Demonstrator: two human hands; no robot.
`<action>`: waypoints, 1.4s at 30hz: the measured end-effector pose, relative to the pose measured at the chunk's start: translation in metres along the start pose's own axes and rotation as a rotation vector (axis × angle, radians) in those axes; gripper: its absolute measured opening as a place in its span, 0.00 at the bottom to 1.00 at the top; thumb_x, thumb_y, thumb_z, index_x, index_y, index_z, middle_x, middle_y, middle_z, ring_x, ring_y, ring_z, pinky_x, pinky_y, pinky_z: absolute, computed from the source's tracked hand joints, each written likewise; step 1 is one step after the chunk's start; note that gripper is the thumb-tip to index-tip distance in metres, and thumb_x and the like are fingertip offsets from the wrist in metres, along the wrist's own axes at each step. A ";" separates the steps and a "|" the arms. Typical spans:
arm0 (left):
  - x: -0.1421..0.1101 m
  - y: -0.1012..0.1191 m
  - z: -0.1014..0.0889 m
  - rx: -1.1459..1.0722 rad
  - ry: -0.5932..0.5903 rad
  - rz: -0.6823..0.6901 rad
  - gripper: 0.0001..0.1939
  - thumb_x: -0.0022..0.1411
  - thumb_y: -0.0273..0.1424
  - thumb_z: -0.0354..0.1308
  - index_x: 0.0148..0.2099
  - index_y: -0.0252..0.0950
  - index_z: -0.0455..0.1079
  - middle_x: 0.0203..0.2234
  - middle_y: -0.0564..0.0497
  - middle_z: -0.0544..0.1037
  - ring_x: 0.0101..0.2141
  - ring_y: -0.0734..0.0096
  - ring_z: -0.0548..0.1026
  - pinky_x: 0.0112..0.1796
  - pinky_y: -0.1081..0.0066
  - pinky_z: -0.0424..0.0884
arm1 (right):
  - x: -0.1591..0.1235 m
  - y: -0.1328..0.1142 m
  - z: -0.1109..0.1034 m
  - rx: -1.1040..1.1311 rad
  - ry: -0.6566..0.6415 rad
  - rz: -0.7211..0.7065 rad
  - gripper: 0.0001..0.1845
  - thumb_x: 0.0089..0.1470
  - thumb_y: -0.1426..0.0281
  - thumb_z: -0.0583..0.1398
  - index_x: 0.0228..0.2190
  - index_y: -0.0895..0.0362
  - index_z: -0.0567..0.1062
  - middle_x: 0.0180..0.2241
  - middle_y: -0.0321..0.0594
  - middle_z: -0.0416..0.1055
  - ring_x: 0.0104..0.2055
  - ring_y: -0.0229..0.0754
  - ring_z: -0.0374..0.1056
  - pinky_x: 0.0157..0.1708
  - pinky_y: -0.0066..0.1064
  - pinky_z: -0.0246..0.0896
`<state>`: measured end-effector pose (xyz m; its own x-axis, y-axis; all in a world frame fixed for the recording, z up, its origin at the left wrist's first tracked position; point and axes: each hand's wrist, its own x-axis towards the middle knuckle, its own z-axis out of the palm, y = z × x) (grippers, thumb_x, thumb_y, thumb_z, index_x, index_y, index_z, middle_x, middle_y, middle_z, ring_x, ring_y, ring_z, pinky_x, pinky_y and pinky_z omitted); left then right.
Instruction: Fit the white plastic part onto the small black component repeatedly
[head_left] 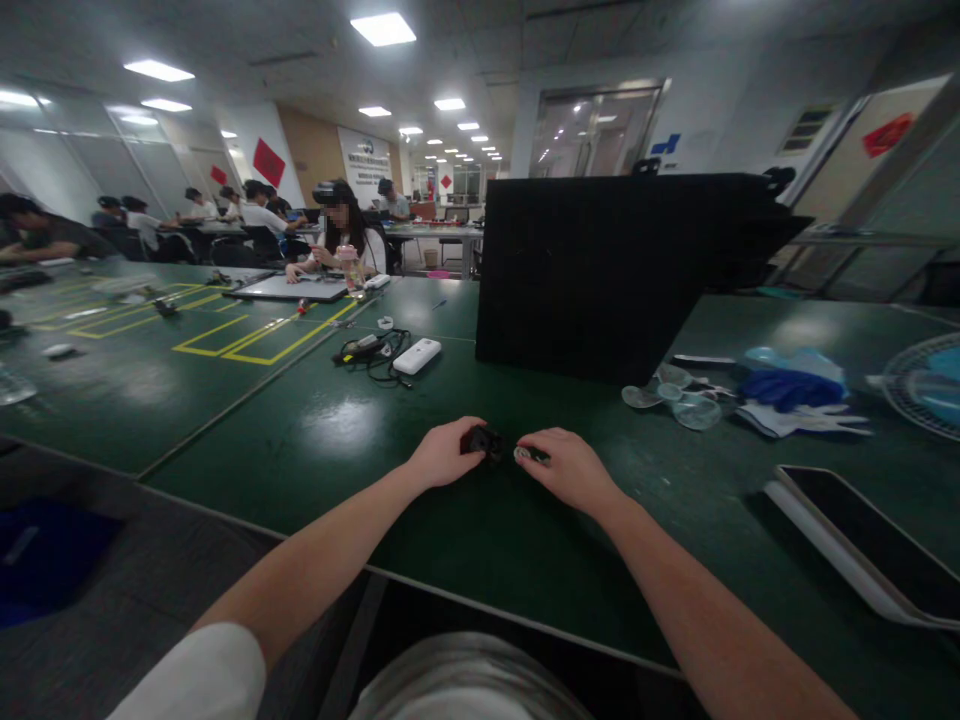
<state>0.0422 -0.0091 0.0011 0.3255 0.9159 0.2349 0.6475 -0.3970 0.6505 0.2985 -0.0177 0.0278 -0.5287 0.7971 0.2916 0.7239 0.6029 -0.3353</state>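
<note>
Over the green table (420, 535), my left hand (444, 455) is closed around a small black part (486, 442), whose exact kind I cannot make out. My right hand (574, 468) pinches a small round silvery piece (522, 454) between thumb and fingertips. A short gap separates the two pieces, with the silvery one to the right of the black one. My fingers partly cover both.
A large black box (577, 280) stands behind my hands. To the left lie a white power bank (417, 356) and black cables (367, 348). Clear plastic cups (686, 400), gloves (795, 395) and a phone (870, 540) lie right. A person (349, 235) sits across the table.
</note>
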 end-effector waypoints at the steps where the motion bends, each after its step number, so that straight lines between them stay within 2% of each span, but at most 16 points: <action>1: -0.001 0.001 0.001 -0.008 -0.010 0.001 0.27 0.57 0.34 0.63 0.60 0.44 0.68 0.44 0.51 0.80 0.40 0.63 0.79 0.44 0.64 0.75 | 0.000 -0.004 -0.002 0.023 0.059 -0.006 0.11 0.61 0.62 0.60 0.41 0.50 0.79 0.43 0.40 0.79 0.47 0.48 0.72 0.49 0.43 0.64; 3: -0.003 0.004 0.003 -0.040 -0.029 0.011 0.27 0.57 0.34 0.63 0.59 0.43 0.68 0.42 0.51 0.80 0.40 0.64 0.79 0.43 0.65 0.76 | 0.001 -0.014 -0.004 0.074 0.159 -0.048 0.09 0.61 0.62 0.60 0.37 0.51 0.79 0.44 0.41 0.79 0.48 0.47 0.72 0.49 0.42 0.64; 5: -0.005 0.008 0.006 -0.086 -0.053 0.034 0.27 0.56 0.34 0.64 0.59 0.42 0.69 0.42 0.50 0.80 0.40 0.64 0.79 0.43 0.65 0.76 | 0.003 -0.023 -0.003 0.107 0.197 -0.107 0.08 0.61 0.64 0.61 0.37 0.51 0.80 0.44 0.41 0.79 0.49 0.47 0.72 0.50 0.42 0.65; 10: -0.005 0.014 0.013 -0.171 -0.085 0.082 0.25 0.56 0.37 0.65 0.56 0.40 0.72 0.45 0.48 0.80 0.42 0.63 0.79 0.45 0.64 0.75 | 0.006 -0.031 0.003 0.107 0.105 -0.217 0.08 0.62 0.67 0.60 0.41 0.50 0.80 0.45 0.40 0.79 0.48 0.47 0.72 0.50 0.45 0.65; 14: -0.003 0.012 0.014 -0.230 -0.099 0.056 0.25 0.54 0.36 0.67 0.55 0.39 0.72 0.43 0.48 0.81 0.40 0.64 0.79 0.44 0.64 0.75 | 0.004 -0.030 0.005 0.086 0.070 -0.193 0.10 0.61 0.69 0.60 0.42 0.49 0.81 0.47 0.40 0.78 0.50 0.47 0.71 0.49 0.44 0.66; 17: -0.003 0.011 0.014 -0.244 -0.131 0.057 0.26 0.54 0.36 0.67 0.55 0.38 0.72 0.41 0.48 0.81 0.39 0.65 0.79 0.43 0.65 0.75 | 0.001 -0.028 0.005 0.056 0.063 -0.176 0.10 0.61 0.69 0.60 0.40 0.49 0.82 0.53 0.41 0.75 0.55 0.50 0.68 0.51 0.46 0.66; 20: -0.001 0.009 0.013 -0.245 -0.131 0.037 0.28 0.54 0.36 0.67 0.57 0.38 0.71 0.42 0.47 0.81 0.39 0.65 0.79 0.43 0.65 0.75 | -0.001 -0.020 -0.002 0.060 0.093 -0.143 0.11 0.60 0.69 0.60 0.40 0.49 0.82 0.57 0.41 0.71 0.57 0.51 0.66 0.53 0.48 0.65; 23: 0.000 0.008 0.012 -0.239 -0.123 -0.005 0.28 0.55 0.35 0.66 0.58 0.39 0.70 0.43 0.47 0.81 0.40 0.65 0.79 0.43 0.65 0.75 | -0.002 -0.003 -0.021 0.057 0.093 -0.011 0.12 0.58 0.67 0.59 0.41 0.51 0.81 0.52 0.43 0.74 0.51 0.48 0.70 0.49 0.42 0.67; 25: 0.000 0.008 0.009 -0.218 -0.121 -0.010 0.28 0.55 0.35 0.66 0.58 0.39 0.70 0.43 0.48 0.81 0.40 0.65 0.79 0.44 0.65 0.75 | -0.004 0.010 -0.038 -0.003 -0.045 0.159 0.13 0.57 0.60 0.60 0.39 0.52 0.81 0.42 0.42 0.78 0.40 0.45 0.73 0.38 0.36 0.68; 27: -0.002 0.009 0.007 -0.181 -0.114 -0.004 0.27 0.56 0.36 0.65 0.58 0.40 0.69 0.43 0.49 0.81 0.40 0.65 0.79 0.44 0.66 0.75 | -0.007 0.019 -0.052 -0.083 -0.216 0.350 0.22 0.54 0.48 0.61 0.34 0.53 0.81 0.35 0.43 0.78 0.33 0.45 0.73 0.28 0.35 0.64; 29: -0.003 0.010 0.004 -0.118 -0.091 0.003 0.27 0.57 0.37 0.65 0.59 0.41 0.69 0.43 0.50 0.81 0.40 0.65 0.79 0.43 0.66 0.75 | -0.011 0.025 -0.060 -0.124 -0.389 0.498 0.30 0.47 0.39 0.61 0.29 0.55 0.81 0.30 0.45 0.78 0.30 0.47 0.72 0.24 0.34 0.61; 30: -0.004 0.010 0.003 -0.077 -0.073 0.007 0.27 0.57 0.37 0.65 0.59 0.42 0.69 0.42 0.51 0.81 0.40 0.65 0.79 0.43 0.66 0.75 | -0.012 0.027 -0.062 -0.135 -0.448 0.542 0.31 0.45 0.38 0.62 0.27 0.55 0.81 0.29 0.45 0.78 0.29 0.47 0.72 0.23 0.34 0.60; 32: -0.004 0.010 0.001 0.005 -0.037 0.012 0.26 0.57 0.37 0.64 0.58 0.43 0.69 0.42 0.52 0.81 0.40 0.65 0.79 0.42 0.66 0.74 | -0.015 0.029 -0.061 -0.153 -0.496 0.574 0.27 0.45 0.42 0.64 0.26 0.54 0.81 0.28 0.45 0.78 0.29 0.48 0.72 0.23 0.33 0.59; 37: -0.003 0.011 0.000 0.108 -0.019 0.022 0.25 0.58 0.38 0.64 0.58 0.43 0.69 0.44 0.51 0.81 0.42 0.63 0.79 0.45 0.65 0.73 | -0.010 0.029 -0.043 -0.154 -0.405 0.493 0.11 0.53 0.59 0.64 0.32 0.52 0.82 0.33 0.42 0.78 0.34 0.47 0.73 0.27 0.32 0.60; 42: -0.002 0.012 0.001 0.148 -0.003 0.068 0.24 0.59 0.37 0.64 0.57 0.43 0.69 0.45 0.50 0.80 0.46 0.60 0.78 0.51 0.61 0.70 | -0.002 0.016 -0.026 0.039 -0.196 0.342 0.12 0.57 0.62 0.62 0.41 0.51 0.80 0.39 0.40 0.79 0.38 0.44 0.73 0.33 0.32 0.63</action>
<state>0.0504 -0.0162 0.0074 0.3741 0.8864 0.2726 0.7181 -0.4629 0.5197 0.3225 -0.0111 0.0450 -0.3378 0.9411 -0.0180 0.8575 0.2998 -0.4182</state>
